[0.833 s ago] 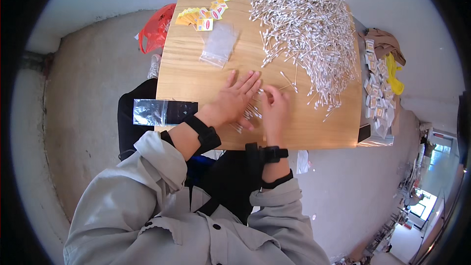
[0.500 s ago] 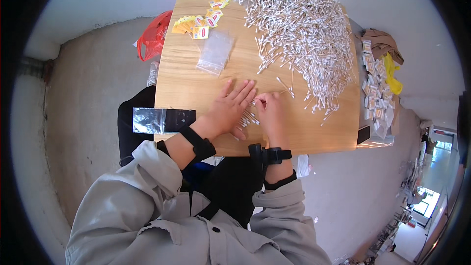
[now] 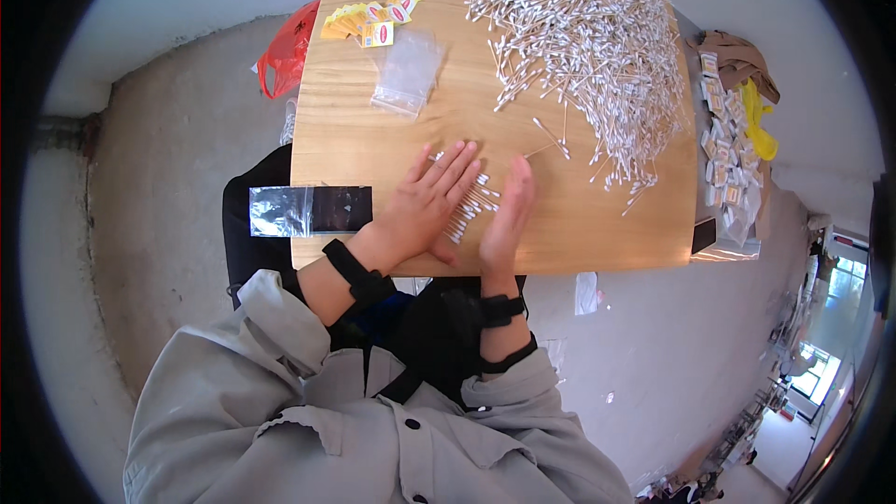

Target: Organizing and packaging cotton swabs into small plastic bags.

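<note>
Left hand (image 3: 425,205): released, laid palm down with fingers extended and thumb apart, covering part of a row of cotton swabs (image 3: 476,199) on the table (image 3: 607,243). Right hand (image 3: 509,210): released, fingers straight and together, standing on edge just beside the exposed white tips; contact with them cannot be determined. The swabs in the row lie roughly parallel. Stick material throughout is slim, pale tan, tipped with fluffy white buds; a large tangled heap (image 3: 579,56) of the same occupies the far right of the tabletop, with a few strays near the right hand. Labelling: small yellow-and-white cards (image 3: 377,34), overlapping at far left, carry a red oval emblem; finer print is too small to read. Beside them lie flat, clear plastic bags (image 3: 408,75). A glossy rectangular pouch (image 3: 308,212), silvery and black, overhangs the left edge. The table surface is smooth, with light-brown wood grain. Off its right side: small white packets (image 3: 721,149) with orange-tan label patches, beside crumpled yellow plastic (image 3: 758,126).
</note>
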The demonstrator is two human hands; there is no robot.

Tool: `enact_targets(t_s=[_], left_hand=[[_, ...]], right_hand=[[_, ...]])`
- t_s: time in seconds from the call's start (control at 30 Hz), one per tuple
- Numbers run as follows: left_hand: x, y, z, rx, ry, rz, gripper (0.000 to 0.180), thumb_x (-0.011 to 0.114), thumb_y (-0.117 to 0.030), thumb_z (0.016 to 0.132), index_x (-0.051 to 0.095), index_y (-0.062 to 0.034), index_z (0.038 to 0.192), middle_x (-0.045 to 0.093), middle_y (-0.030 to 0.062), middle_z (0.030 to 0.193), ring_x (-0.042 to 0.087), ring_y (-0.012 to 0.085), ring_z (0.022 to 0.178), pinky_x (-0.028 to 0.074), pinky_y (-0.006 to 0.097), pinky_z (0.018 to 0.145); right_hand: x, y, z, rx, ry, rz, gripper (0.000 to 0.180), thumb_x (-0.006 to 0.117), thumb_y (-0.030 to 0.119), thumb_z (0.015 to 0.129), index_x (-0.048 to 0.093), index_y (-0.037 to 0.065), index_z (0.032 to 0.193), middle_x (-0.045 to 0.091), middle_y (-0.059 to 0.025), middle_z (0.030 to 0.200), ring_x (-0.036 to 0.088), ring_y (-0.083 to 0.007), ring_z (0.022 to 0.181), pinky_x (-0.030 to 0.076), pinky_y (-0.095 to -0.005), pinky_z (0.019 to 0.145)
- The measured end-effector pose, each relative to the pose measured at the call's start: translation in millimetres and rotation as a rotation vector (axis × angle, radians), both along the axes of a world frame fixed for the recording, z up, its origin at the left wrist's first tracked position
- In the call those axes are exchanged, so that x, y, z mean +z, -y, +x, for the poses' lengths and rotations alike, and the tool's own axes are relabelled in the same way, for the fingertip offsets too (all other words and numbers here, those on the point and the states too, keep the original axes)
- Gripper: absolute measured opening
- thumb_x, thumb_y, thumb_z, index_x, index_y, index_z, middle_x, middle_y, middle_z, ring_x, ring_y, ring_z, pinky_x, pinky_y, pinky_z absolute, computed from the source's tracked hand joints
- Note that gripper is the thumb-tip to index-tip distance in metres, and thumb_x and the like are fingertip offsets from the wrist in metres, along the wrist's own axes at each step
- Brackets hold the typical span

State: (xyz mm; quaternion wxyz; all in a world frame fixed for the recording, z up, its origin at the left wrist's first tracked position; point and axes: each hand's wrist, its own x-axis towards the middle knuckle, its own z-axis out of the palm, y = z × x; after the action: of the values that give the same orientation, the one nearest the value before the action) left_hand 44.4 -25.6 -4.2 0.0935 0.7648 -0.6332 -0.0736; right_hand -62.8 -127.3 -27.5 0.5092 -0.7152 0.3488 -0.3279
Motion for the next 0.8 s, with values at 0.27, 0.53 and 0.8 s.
enact_targets(t_s=[0.27,0.53,0.8], left_hand=[[-11,0,-13,0.12,0.061,-0.093,0.133,0.074,-0.068,0.042,0.028,0.0042,0.144,0.022,0.0182,0.154,0.019,0.0286,0.145,0.011,0.048,0.118],[-36,11,-26,0.264,0.421,-0.109,0.129,0.077,-0.064,0.049,0.024,0.0016,0.147,0.018,0.0213,0.155,0.016,0.0325,0.145,0.011,0.049,0.117],[8,-19,0,0.25,-0.247,-0.071,0.132,0.083,-0.057,0.047,0.019,-0.0011,0.148,0.015,0.0241,0.154,0.014,0.0358,0.145,0.013,0.048,0.117]], right_hand=[[-5,4,14,0.027,0.164,0.262,0.054,0.026,0.035,0.103,0.033,-0.003,0.14,0.037,-0.0181,0.143,0.03,-0.0265,0.137,0.019,-0.0372,0.115],[-1,-12,21,0.084,0.169,0.167,0.051,0.029,0.033,0.101,0.036,-0.003,0.138,0.039,-0.017,0.142,0.035,-0.0287,0.133,0.026,-0.0387,0.111],[1,-7,10,-0.074,0.373,0.361,0.06,0.024,0.04,0.103,0.023,-0.005,0.143,0.031,-0.0207,0.145,0.026,-0.0261,0.139,0.016,-0.0382,0.117]])
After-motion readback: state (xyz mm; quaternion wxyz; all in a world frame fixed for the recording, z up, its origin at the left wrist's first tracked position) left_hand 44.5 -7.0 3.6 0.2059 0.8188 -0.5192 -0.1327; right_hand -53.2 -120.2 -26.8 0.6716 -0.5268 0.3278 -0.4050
